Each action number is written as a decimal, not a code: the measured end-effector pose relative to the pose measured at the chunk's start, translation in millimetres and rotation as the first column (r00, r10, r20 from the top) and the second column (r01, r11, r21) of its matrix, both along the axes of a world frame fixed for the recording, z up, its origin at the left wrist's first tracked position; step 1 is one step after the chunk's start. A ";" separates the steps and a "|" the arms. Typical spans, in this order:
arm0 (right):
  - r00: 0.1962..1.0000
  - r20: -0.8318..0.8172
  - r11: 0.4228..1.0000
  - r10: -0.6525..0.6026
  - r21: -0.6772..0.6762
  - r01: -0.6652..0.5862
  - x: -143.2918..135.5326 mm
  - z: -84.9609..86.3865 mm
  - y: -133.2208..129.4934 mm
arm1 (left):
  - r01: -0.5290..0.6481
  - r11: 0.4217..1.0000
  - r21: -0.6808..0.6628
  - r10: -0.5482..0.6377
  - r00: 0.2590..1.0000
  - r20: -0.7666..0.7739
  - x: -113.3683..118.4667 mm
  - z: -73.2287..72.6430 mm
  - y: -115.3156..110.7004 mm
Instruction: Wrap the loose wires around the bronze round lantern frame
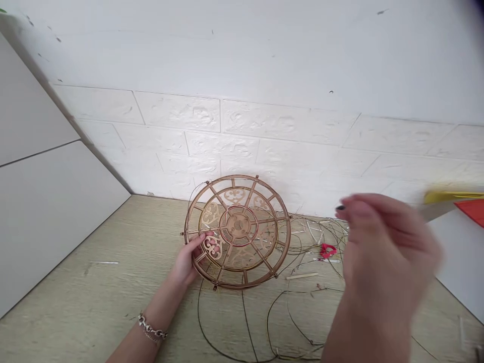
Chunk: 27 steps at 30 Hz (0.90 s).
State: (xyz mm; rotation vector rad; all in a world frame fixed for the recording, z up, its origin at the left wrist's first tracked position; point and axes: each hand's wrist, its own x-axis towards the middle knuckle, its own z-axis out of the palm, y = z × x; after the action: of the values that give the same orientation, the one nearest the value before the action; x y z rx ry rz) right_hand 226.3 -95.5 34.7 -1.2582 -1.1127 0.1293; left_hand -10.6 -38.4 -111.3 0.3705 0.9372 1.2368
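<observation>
A round copper-coloured metal frame (239, 225) with spokes and heart-shaped scroll panels is held tilted above the wooden surface. My left hand (189, 258) grips its lower left rim, the fingers partly behind it. A silver bracelet is on that wrist. To the right, apart from the frame, my right hand (381, 247) is raised near the camera and blurred. Its thumb and forefinger are pinched on a small dark object (341, 207), too small to identify.
Thin wires (270, 315) trail over the wooden surface (109, 297) below and right of the frame. Among them lie a red scrap (327, 251) and a pale stick (302, 276). A white brick-patterned wall (170, 111) stands behind. Yellow and red items (472, 209) are at the right edge.
</observation>
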 end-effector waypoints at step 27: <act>0.659 0.639 0.820 0.398 -0.569 0.057 -12.1 -56.9 82.2 | 0.089 0.994 0.063 -0.088 0.996 -0.026 7.5 -2.6 -6.1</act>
State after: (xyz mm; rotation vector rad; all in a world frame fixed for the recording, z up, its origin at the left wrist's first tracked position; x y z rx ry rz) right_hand 214.1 -13.3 -22.3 -1.7898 -2.0309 0.0864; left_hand -3.1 -44.5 -113.9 0.4736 0.8934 1.1852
